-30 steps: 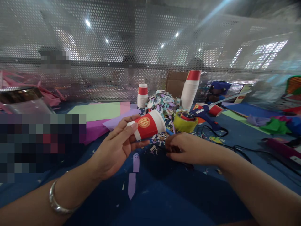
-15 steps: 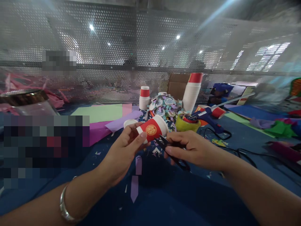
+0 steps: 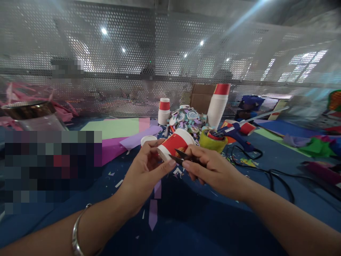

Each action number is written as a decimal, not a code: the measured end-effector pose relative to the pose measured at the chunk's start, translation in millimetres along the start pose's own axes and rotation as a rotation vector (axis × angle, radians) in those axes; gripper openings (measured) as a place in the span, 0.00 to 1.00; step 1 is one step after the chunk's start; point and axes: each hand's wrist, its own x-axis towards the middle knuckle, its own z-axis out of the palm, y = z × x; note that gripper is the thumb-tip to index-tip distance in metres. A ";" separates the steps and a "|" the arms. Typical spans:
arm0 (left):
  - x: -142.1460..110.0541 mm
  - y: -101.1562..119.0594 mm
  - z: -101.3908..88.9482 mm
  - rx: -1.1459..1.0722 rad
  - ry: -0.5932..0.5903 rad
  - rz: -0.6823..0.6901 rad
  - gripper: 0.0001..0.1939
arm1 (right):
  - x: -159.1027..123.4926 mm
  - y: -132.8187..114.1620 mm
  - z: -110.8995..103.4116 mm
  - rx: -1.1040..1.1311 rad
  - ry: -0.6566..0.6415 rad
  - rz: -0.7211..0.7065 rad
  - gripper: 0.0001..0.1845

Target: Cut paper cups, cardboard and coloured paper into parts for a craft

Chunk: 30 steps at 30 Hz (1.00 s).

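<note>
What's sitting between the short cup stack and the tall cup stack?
In the head view, a heap of round patterned discs and paper strips lies between the short stack and the tall stack, with brown cardboard behind.

Your cup (image 3: 173,142) looks like smooth paper; your scissors (image 3: 183,155) have dark metal blades, fairly matt. Clocked from the centre of your view, you have a polished, silvery metal bracelet (image 3: 75,234) between 7 and 8, a glossy, gold-toned jar lid (image 3: 29,109) and a matt paper sheet (image 3: 112,128) around 9, a perforated metal screen (image 3: 125,60) at 12, and a smooth plastic glue gun (image 3: 236,133) at 3.
</note>
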 end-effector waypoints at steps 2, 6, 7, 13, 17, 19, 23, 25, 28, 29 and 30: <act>-0.7 0.7 0.7 -0.028 -0.013 -0.010 0.21 | -0.4 0.7 1.3 -0.039 0.027 0.004 0.08; -0.5 -0.1 0.1 -0.033 -0.023 0.007 0.19 | -1.3 2.1 3.9 -0.081 0.058 -0.004 0.07; -0.1 -0.7 -0.3 -0.020 -0.017 0.015 0.19 | -1.4 2.5 4.5 -0.077 0.066 -0.012 0.07; 2.4 -2.0 -1.1 -0.007 0.036 0.066 0.23 | -2.6 4.8 5.7 -0.018 0.089 -0.031 0.08; 1.8 0.5 0.4 -0.033 0.024 0.060 0.23 | -2.8 3.6 5.5 -0.012 0.103 -0.032 0.12; 1.3 0.9 1.2 -0.037 0.046 0.070 0.22 | -2.5 2.4 5.8 0.009 0.114 -0.035 0.15; 1.0 -0.9 1.4 -0.020 0.081 0.086 0.20 | -2.3 0.3 6.5 0.044 0.119 -0.012 0.18; 1.2 -1.9 0.7 0.013 0.083 0.097 0.19 | -2.3 -0.8 6.9 0.051 0.111 -0.007 0.18; 1.9 -2.8 -0.9 0.046 0.080 0.133 0.21 | -2.0 -2.5 8.3 0.072 0.102 -0.015 0.20; 2.1 -2.8 -1.4 0.053 0.081 0.147 0.22 | -1.8 -2.9 9.1 0.084 0.100 -0.013 0.20; 2.4 -2.7 -1.9 0.058 0.084 0.160 0.23 | -1.6 -3.2 9.9 0.096 0.099 -0.010 0.20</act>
